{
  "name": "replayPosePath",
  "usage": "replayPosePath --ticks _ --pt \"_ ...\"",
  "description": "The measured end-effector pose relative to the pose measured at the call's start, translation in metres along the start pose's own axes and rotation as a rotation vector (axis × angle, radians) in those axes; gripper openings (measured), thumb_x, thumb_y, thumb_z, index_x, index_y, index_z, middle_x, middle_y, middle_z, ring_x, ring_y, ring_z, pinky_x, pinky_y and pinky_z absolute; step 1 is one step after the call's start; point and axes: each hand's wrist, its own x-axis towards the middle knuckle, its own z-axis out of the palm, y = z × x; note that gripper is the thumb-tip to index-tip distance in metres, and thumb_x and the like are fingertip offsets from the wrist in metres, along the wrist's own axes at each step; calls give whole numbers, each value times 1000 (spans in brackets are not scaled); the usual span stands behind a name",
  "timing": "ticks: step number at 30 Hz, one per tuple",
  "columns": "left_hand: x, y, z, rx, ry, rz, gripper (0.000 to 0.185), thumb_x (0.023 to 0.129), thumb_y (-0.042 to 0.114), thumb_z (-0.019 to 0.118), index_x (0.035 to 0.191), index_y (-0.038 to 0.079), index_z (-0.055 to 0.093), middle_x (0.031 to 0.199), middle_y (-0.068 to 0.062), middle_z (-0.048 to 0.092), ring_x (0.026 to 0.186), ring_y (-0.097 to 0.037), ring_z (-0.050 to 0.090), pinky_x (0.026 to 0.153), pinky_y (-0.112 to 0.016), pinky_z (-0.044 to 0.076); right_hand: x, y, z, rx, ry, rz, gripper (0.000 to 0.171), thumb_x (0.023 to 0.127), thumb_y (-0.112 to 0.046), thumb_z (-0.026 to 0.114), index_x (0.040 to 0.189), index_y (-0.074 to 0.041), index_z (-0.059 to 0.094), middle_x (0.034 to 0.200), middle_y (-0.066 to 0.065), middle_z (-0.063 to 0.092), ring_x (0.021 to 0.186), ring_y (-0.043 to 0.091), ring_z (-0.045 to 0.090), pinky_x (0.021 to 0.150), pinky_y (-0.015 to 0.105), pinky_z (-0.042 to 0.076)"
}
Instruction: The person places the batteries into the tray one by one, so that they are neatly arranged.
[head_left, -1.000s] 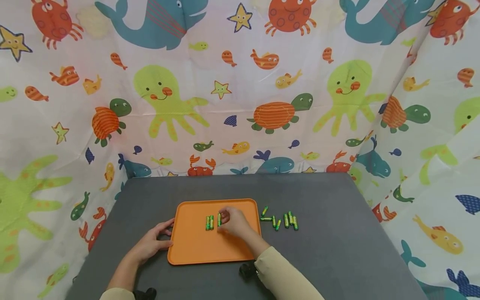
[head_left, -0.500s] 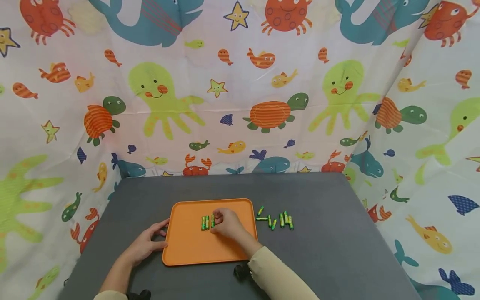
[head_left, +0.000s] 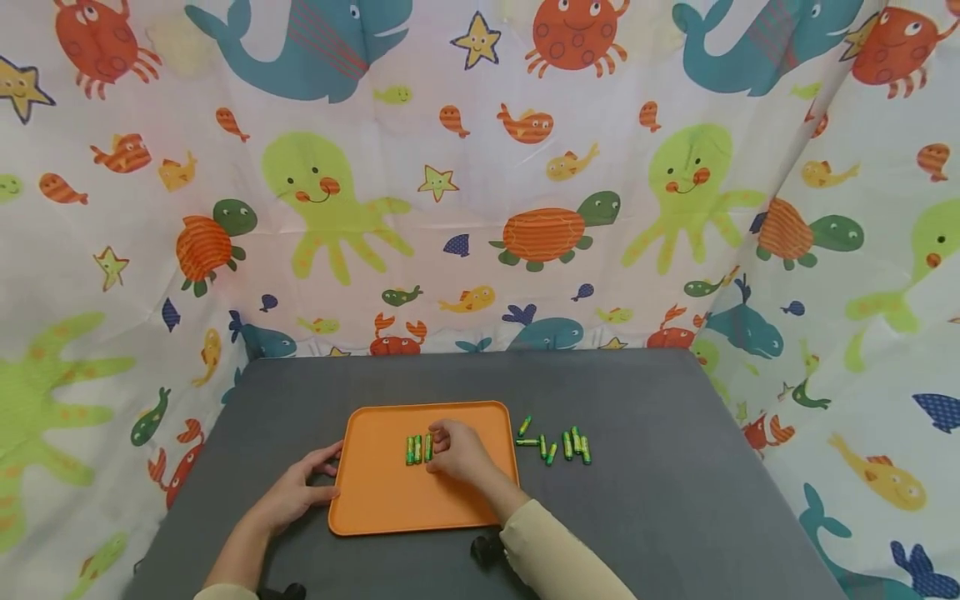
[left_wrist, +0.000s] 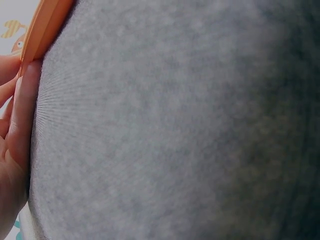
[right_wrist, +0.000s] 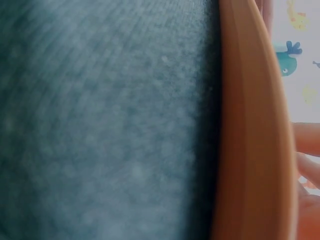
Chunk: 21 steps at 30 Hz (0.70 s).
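Note:
In the head view an orange tray (head_left: 375,500) lies on the grey table. Two green-and-yellow batteries (head_left: 414,450) sit side by side on it, with a third battery (head_left: 428,447) a small gap to their right. My right hand (head_left: 462,454) is over the tray, fingers curled, its fingertips and thumb at the two ends of that third battery. At the tray's left edge rests my left hand (head_left: 296,492), thumb and fingers spread against the rim. The left wrist view shows its fingers (left_wrist: 27,95) touching the tray's outer wall.
Several more batteries (head_left: 567,446) lie loosely on the table (head_left: 637,517) just right of the tray. A white curtain (head_left: 450,275) printed with sea animals hangs behind and at both sides. A tray wall (right_wrist: 255,125) fills part of the right wrist view.
The third battery has shifted left toward the pair, with my right hand moving along with it. My left hand stays at the tray's edge. The head view has swayed slightly.

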Motion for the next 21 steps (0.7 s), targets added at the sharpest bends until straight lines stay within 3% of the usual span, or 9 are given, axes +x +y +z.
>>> replayPosePath --ticks 21 --pt "-1 -1 2 -22 8 -10 84 87 4 75 159 11 32 150 -19 37 122 -33 44 83 -34 59 -5 0 4 31 -29 -28 62 73 7 85 130 -4 62 103 7 63 83 14 57 72 26 52"
